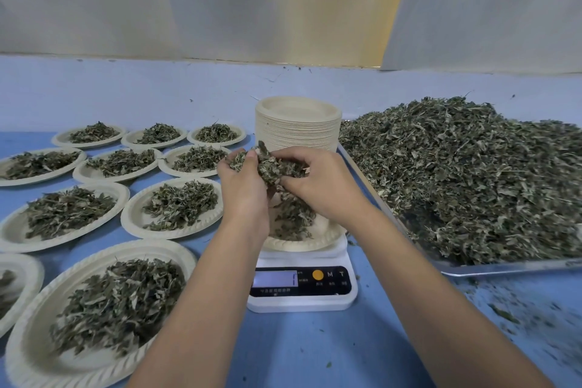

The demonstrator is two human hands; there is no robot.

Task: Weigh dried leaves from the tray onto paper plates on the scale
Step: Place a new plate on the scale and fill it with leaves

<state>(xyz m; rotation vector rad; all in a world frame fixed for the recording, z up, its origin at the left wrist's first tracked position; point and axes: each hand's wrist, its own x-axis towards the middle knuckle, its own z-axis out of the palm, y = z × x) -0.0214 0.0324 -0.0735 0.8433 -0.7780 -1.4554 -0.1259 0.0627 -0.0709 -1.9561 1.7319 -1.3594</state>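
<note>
1. A clump of leaves (267, 164) is held between both hands just above the scale (302, 293). It hangs over the plate (315, 242) that sits on the scale's platform, and some leaves already lie in that plate.
2. The left hand (242, 186) is cupped under the clump, with its fingers curled round it. The right hand (321, 183) pinches the clump from the other side with bent fingertips, as if leaves were being teased off.
3. Both forearms are stretched forward from the near edge and meet over the scale. The left forearm crosses the left end of the display (275, 279), which is lit, though its reading cannot be made out.
4. Ten filled plates (176, 205) are laid out in rows left of the scale, the nearest one cut off by the frame edge. These portions are judged to be done.
5. The portion on the scale is judged to be part way through, since leaves remain in the hands and no final weight can be read.
6. Much is judged to be left. A large heap (472, 173) fills the tray (504, 268) right of the scale, and a tall stack (297, 132) of unused plates stands behind the scale.
7. Leaf crumbs (504, 313) are scattered on the blue tabletop (315, 353) right of the scale.
</note>
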